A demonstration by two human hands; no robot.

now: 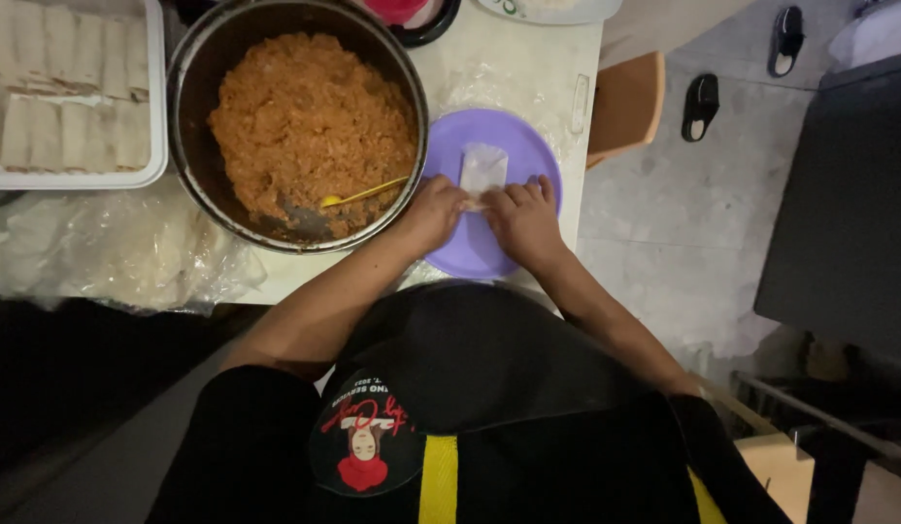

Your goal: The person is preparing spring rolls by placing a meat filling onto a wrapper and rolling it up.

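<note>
A thin white wrapper [483, 167] lies on a round purple plate [528, 146] at the table's right end. My left hand [433, 212] and my right hand [523, 218] both grip the wrapper's near edge, fingers curled over it, rolling it. What is inside the roll is hidden by my fingers. Just left of the plate stands a large dark pot [193, 146] full of orange-brown filling [310, 121], with a yellow spoon [358, 196] resting in it.
A white tray [157, 107] of finished pale rolls sits at the far left. Clear plastic with wrappers [130, 247] lies before it. A wooden chair [625, 102] stands right of the table. Black sandals [701, 105] are on the grey floor; a dark cabinet [849, 194] is further right.
</note>
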